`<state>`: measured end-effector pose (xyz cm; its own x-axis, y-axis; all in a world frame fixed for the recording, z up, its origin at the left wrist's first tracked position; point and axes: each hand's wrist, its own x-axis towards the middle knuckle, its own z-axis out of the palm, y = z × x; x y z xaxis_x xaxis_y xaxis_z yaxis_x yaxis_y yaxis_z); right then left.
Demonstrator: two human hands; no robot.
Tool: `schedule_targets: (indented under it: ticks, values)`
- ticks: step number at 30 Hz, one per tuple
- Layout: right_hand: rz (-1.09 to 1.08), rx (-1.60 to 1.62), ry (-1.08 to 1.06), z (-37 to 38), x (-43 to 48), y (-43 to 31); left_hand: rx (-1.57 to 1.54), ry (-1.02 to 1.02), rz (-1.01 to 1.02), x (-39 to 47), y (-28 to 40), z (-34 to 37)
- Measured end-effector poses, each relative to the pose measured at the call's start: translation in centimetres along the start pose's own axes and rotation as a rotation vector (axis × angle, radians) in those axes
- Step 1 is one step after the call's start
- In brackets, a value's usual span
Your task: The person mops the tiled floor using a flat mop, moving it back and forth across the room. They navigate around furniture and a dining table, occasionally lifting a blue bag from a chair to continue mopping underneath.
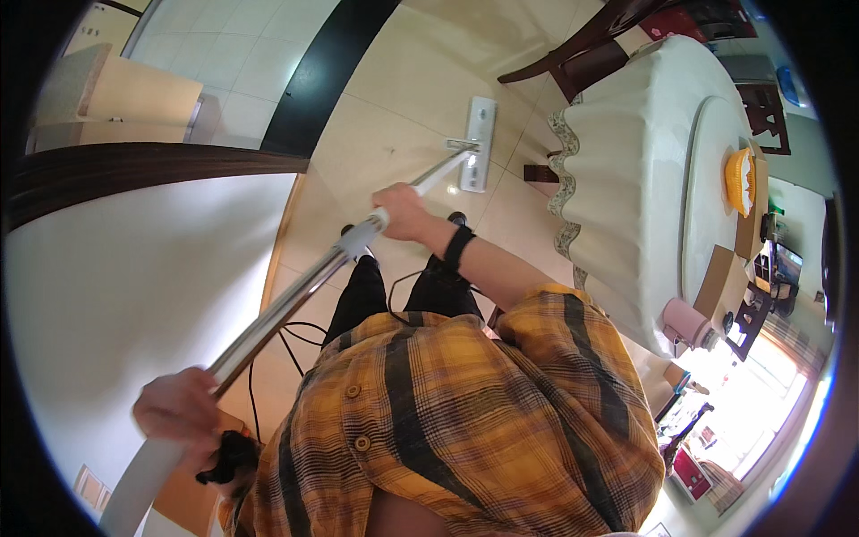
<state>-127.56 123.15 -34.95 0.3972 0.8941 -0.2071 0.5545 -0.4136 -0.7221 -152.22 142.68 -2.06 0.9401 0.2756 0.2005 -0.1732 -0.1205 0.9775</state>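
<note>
A flat mop's metal pole [275,315] slants from the lower left up to the centre. My left hand [178,409], slightly blurred, is closed round the pole near its thick pale upper end, with a black band at the wrist. Farther down, my right hand [402,211] grips the white lower part, just past a grey joint; it also has a black wristband. The white rectangular mop head [478,144] lies on the tiled floor beyond my feet, joined to the pole by a hinge. Its underside is hidden.
A round table with a white cloth [604,168] stands at the right, bearing a yellow basket [739,182] and a pink bottle [688,323]. Dark wooden chair legs [564,70] stand beyond it. At left are a white wall [147,268] and a dark threshold [322,74]. Black cables [288,349] hang near my legs.
</note>
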Motion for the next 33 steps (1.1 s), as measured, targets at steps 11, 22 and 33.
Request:
schedule_targets:
  ticks: [11,22,33]
  values:
    - [-0.155,0.259,-0.047,0.2,2.0,-9.6,0.002,-0.511,0.212,2.3,8.5,-5.4]
    - [-0.323,0.210,-0.066,1.6,-0.1,-9.7,-0.291,-0.946,0.197,5.5,9.1,-6.1]
    - [-0.457,0.314,0.392,2.1,3.9,-9.0,-0.363,-0.936,0.315,9.3,6.7,1.0]
